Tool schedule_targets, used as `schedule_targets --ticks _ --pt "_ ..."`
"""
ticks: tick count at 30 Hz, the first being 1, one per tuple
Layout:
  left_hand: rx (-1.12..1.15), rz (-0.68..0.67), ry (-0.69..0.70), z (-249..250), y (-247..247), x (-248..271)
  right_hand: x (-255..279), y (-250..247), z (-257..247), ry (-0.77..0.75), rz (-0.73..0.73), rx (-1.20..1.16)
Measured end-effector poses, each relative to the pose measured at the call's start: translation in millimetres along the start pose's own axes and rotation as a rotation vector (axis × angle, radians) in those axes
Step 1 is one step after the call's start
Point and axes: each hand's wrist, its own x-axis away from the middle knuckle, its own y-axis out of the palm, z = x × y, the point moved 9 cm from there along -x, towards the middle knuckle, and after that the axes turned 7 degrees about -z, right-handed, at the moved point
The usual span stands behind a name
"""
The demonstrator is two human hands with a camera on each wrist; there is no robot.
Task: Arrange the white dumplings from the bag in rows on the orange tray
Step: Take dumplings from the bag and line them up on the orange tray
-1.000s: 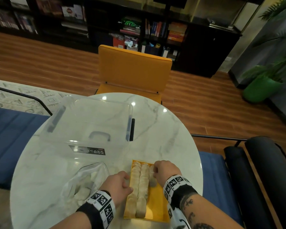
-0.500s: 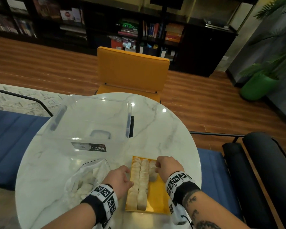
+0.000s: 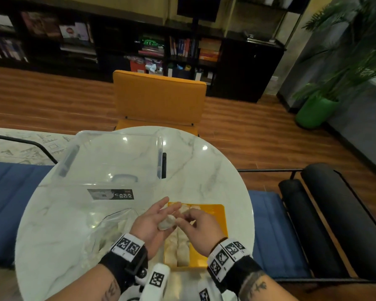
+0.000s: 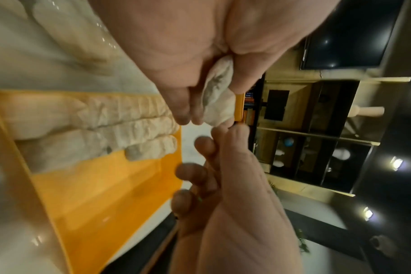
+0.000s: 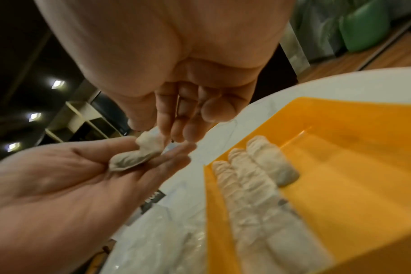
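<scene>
A: Where's the dumpling rn?

B: One white pleated dumpling (image 3: 166, 224) lies on the left hand (image 3: 151, 224), palm up, fingers straight & relaxed, above the near-left part of the orange rectangular plastic tray (image 3: 219, 216).

A: And the right hand (image 3: 201, 230)?

B: Just right of the left one, knuckles up. Its thumb & fingertips (image 5: 167, 129) pinch a second small white dumpling piece (image 5: 150, 141) that touches the one on the palm. Whether they're stuck together, can't tell.

A: Tray status?

B: Sits near-right on the round white marble surface (image 3: 204, 170). Two long rows of white dumplings (image 5: 251, 194) along its left side, packed touching; a third row has only a short start at the far end (image 5: 272, 159). Right part of the tray floor is bare orange.

A: Bag?

B: Clear plastic bag (image 3: 115, 227) w/ more dumplings, left of the tray, near the left wrist. Behind it, far-left on the surface, a big clear plastic storage box (image 3: 109, 161) w/ a dark label.
</scene>
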Motion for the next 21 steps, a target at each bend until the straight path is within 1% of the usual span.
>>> schedule_targets --ticks 2,6,8,10,13,16,18,21 --pt "0.061 -0.067 0.008 3 12 3 4 5 -9 -0.003 0.003 -0.118" --pt "0.085 -0.147 0.01 8 30 8 6 3 -19 -0.029 0.055 -0.17" --pt "0.056 -0.167 0.023 11 32 9 6 -2 -22 -0.032 0.066 -0.204" --pt "-0.038 -0.164 0.041 13 31 11 8 -13 -26 -0.035 0.09 -0.218" --pt "-0.337 -0.131 0.067 13 27 12 9 -35 -34 -0.06 0.156 -0.148" --pt "-0.591 -0.099 0.123 17 24 14 10 -47 -42 -0.074 0.137 -0.047" --pt "-0.652 -0.087 0.154 21 22 15 10 -52 -46 -0.086 0.109 0.008" --pt "-0.673 -0.1 0.163 22 23 15 9 -60 -52 -0.112 0.101 0.06"
